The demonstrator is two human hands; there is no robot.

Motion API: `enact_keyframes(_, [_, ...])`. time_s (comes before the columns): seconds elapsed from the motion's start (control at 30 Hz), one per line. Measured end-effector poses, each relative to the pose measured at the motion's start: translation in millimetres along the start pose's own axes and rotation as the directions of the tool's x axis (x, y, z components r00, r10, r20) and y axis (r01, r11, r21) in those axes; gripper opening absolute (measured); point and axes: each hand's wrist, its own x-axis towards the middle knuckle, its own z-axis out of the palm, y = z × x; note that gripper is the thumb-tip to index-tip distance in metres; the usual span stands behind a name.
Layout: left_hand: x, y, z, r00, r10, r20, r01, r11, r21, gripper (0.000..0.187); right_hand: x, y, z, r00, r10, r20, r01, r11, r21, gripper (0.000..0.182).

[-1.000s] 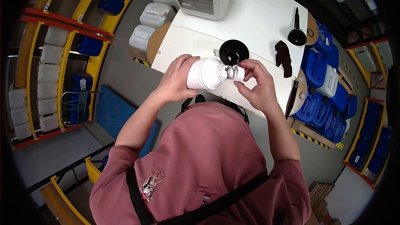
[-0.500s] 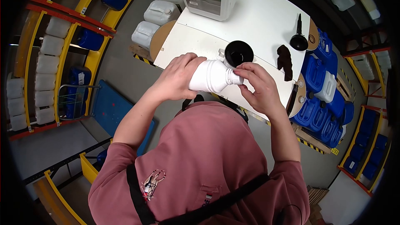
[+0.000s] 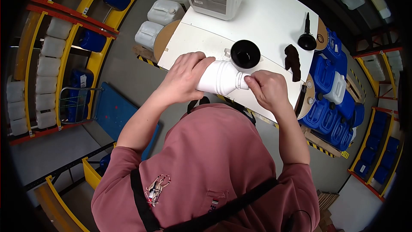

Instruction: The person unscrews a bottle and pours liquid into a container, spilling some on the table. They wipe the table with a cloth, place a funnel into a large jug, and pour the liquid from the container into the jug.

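My left hand (image 3: 183,78) is wrapped round the body of a white plastic bottle (image 3: 219,77), which lies tilted on its side with its neck to the right. At that end, my right hand (image 3: 271,89) closes on the white screw cap (image 3: 243,81), thumb across it and fingers curled. Just beyond the bottle, a black funnel (image 3: 245,54) stands wide mouth up on the white table (image 3: 201,34). What lies under the funnel is mostly hidden by the bottle.
A large translucent canister (image 3: 214,0) with a green label stands at the table's far left. A dark crumpled cloth or glove (image 3: 292,63) and another black funnel (image 3: 307,41) lie to the right. Blue canisters (image 3: 322,111) stand beside the table, and a blue trolley (image 3: 115,111) is at left.
The right hand's spread fingers have curled inward, and its thumb now presses on the cap. The bottle has shifted slightly to the right; my left hand keeps its hold.
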Motion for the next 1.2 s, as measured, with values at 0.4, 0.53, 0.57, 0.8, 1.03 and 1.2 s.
enact_keyframes(0.4, [8.1, -9.3, 10.5, 0.999, -0.047, 0.018, 0.047, 0.999, 0.002, 0.087, 0.0, 7.0, -10.6, 0.948, 0.151, 0.281, -0.163, 0.986, 0.019, 0.042])
enact_keyframes(0.53, [8.9, -11.7, 15.9, 0.999, -0.026, 0.040, 0.027, 0.999, -0.025, 0.088, -2.5, -10.6, -7.2, 0.976, -0.058, -0.208, 0.123, 0.941, 0.314, 0.047])
enact_keyframes(0.57, [9.3, -12.6, 18.1, 0.999, -0.022, 0.041, 0.023, 0.999, -0.026, 0.088, -2.0, -8.1, -2.9, 0.977, -0.096, -0.189, 0.147, 0.949, 0.277, 0.047])
enact_keyframes(0.8, [3.5, -20.7, 34.7, 0.998, 0.050, 0.035, -0.050, 0.999, -0.002, 0.090, -12.2, -1.2, 33.9, 0.995, 0.046, -0.090, -0.004, 0.907, 0.421, 0.042])
enact_keyframes(1.03, [13.5, -23.1, 78.6, 0.999, 0.030, 0.031, -0.025, 0.989, -0.148, 0.091, -14.7, 7.3, 25.2, 0.976, 0.215, -0.038, -0.168, 0.852, 0.496, 0.037])
enact_keyframes(1.2, [28.8, -40.1, 100.0, 0.965, -0.136, 0.226, 0.199, 0.938, -0.284, 0.076, -49.8, 31.9, -9.3, 0.967, 0.237, -0.095, -0.211, 0.951, 0.225, 0.036])
